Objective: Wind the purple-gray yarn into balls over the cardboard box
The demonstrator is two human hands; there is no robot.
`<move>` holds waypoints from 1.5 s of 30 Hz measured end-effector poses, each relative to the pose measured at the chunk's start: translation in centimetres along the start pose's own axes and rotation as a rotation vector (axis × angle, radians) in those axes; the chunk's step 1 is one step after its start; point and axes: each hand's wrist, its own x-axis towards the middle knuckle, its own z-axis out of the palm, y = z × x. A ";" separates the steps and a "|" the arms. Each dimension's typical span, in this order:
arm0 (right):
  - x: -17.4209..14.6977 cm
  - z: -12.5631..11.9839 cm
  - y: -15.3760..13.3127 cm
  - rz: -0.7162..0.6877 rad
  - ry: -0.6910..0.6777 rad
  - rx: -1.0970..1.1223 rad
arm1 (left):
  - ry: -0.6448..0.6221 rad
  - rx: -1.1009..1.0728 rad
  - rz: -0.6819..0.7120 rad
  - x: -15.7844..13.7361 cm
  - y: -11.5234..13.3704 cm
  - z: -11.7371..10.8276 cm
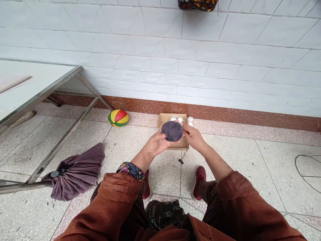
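As my left hand (158,143) cups the yarn (172,131) above the box (184,145) on the floor (225,157), here in the head view, my right hand (195,138) is up at the yarn's right edge, fingers bunched, and whether they've gripped any of it I can't tell. Looks like I'm working the wound yarn; the next move, I'd judge, calls for a steady left palm and a light right touch.

Left hand (158,143): palm up, fingers cupped. Right hand (195,137): fingers curled, near the left. Left forearm (142,160) and right forearm (217,162): partly bared, extended forward, converging.
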 end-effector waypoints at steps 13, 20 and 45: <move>-0.7 0.1 -1.0 -0.114 -0.185 0.006 | 0.305 0.142 0.103 1.6 -0.4 -2.1; -0.6 -1.4 -3.4 -0.092 -0.199 0.209 | 0.381 0.857 0.087 1.8 -0.8 -2.7; -0.7 0.4 -1.2 -0.098 -0.240 -0.003 | 0.413 0.353 0.157 1.8 -0.7 -2.1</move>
